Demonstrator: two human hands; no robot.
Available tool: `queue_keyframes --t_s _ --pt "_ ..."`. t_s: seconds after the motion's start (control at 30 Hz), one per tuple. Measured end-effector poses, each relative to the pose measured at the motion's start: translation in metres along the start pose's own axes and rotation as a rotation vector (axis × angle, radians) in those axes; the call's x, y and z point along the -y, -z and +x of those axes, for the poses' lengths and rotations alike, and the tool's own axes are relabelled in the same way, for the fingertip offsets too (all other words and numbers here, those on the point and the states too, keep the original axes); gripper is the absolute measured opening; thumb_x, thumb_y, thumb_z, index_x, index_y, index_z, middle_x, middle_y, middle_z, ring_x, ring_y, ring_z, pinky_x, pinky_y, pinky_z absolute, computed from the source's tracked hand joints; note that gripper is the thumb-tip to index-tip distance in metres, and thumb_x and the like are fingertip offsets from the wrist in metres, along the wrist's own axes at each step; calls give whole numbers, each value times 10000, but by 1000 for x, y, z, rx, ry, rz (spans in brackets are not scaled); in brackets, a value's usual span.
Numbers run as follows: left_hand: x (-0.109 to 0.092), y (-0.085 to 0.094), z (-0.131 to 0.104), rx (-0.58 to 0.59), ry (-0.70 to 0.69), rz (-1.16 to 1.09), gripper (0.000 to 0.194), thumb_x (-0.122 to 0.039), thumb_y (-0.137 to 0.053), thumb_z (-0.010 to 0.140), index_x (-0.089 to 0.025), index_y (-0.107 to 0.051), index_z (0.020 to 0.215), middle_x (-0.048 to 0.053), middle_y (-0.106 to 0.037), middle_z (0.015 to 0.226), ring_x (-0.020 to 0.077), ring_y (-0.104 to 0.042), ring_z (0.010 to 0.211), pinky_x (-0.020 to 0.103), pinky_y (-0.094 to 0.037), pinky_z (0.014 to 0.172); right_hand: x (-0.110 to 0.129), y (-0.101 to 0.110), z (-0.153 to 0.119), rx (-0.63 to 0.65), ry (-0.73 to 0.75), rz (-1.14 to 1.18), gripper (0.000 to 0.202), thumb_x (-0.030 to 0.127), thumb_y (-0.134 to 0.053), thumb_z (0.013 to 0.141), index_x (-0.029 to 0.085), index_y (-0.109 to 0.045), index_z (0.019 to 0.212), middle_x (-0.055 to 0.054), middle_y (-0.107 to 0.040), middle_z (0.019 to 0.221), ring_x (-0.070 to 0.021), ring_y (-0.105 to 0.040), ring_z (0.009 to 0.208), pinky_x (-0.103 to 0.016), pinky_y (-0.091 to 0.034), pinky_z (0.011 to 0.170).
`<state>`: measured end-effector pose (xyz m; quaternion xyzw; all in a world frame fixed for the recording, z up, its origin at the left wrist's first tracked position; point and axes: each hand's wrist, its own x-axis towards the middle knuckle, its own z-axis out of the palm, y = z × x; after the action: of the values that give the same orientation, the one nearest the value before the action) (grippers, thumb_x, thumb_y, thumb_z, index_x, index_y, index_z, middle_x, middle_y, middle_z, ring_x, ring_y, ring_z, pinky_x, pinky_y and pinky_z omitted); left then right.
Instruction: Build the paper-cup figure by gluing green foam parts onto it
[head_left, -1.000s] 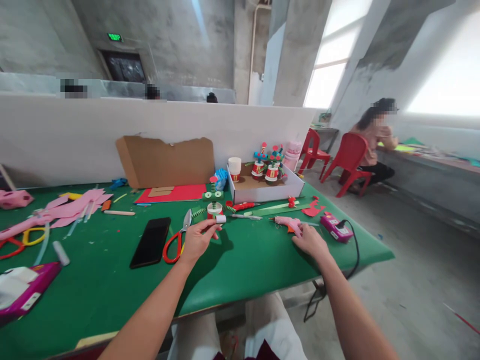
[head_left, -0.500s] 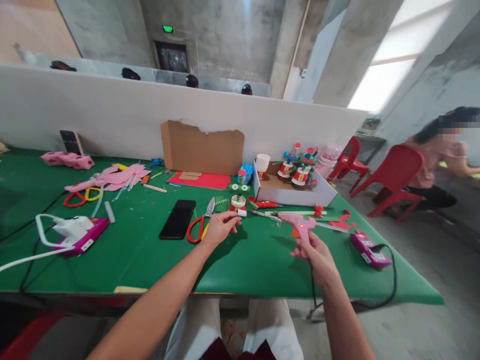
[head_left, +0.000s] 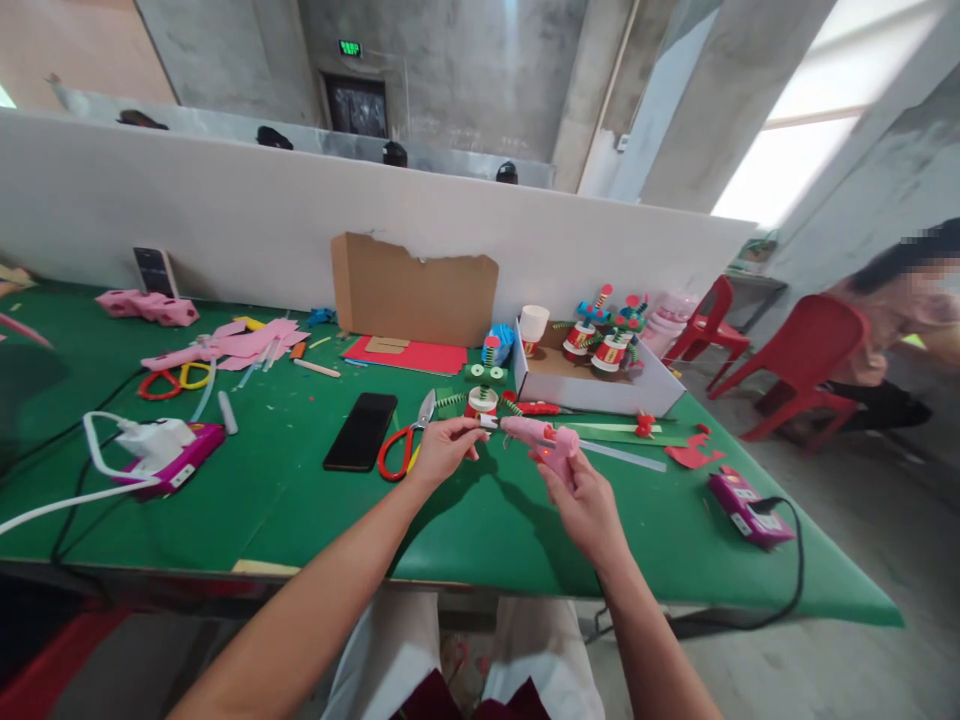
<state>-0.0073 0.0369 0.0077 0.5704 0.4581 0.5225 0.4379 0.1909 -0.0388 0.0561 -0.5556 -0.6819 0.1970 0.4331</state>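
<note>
My left hand [head_left: 448, 447] pinches a small white piece [head_left: 489, 422], which looks like a short paper roll, in front of a paper-cup figure [head_left: 481, 402]. That figure has a green head with white eyes and green spring-like arms. In my right hand [head_left: 581, 490] is a pink hot glue gun [head_left: 541, 438], its nozzle pointing left at the white piece; whether they touch I cannot tell. A clear glue stick [head_left: 626, 456] sticks out of its rear. Red-handled scissors [head_left: 397, 450] and a black phone [head_left: 361, 432] lie left of my left hand.
A white box [head_left: 600, 388] with cup figures stands behind the glue gun. Purple power strips [head_left: 180, 460] sit left and right, with cables. Cardboard [head_left: 412, 290] leans against the partition, red paper [head_left: 442, 357] before it. Pink scraps [head_left: 255, 345] lie left. A person sits far right near a red chair [head_left: 810, 350].
My right hand has moved left with the glue gun, bringing its nozzle up close to the white piece. My left hand stays in nearly the same place. The view has shifted slightly.
</note>
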Motion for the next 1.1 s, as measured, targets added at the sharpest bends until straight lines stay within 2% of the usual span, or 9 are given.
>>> queue_keyframes --t_s 0.17,0.4,0.87,1.1 --pt "2 0 0 10 -15 8 209 -344 -639 719 -160 -724 772 9 -720 669 90 -568 429 186 -417 418 -1 -3 -2 4 37 -59 345 401 -493 852 173 -679 1032 -84 -742 942 -206 -677 745 -291 -539 697" --pt "7 -2 1 7 -13 -9 217 -339 -627 718 -156 -717 792 17 -722 694 92 -576 439 192 -437 440 -1 -3 -3 -31 87 -147 407 450 -435 887 166 -671 1057 -118 -719 1057 -234 -685 920 -301 -529 795" --pt "7 -1 1 21 -19 -25 234 -350 -636 721 -150 -717 811 18 -729 694 93 -575 428 200 -464 453 -5 -9 -7 -21 107 -160 378 411 -455 894 185 -649 1126 -117 -706 1104 -253 -662 1015 -327 -525 842" --pt "7 -1 1 29 -30 -35 233 -342 -643 712 -143 -713 809 22 -724 687 91 -573 428 199 -458 456 -4 -8 -6 -26 84 -171 405 434 -436 895 170 -652 1112 -122 -716 1063 -247 -678 956 -315 -532 804"
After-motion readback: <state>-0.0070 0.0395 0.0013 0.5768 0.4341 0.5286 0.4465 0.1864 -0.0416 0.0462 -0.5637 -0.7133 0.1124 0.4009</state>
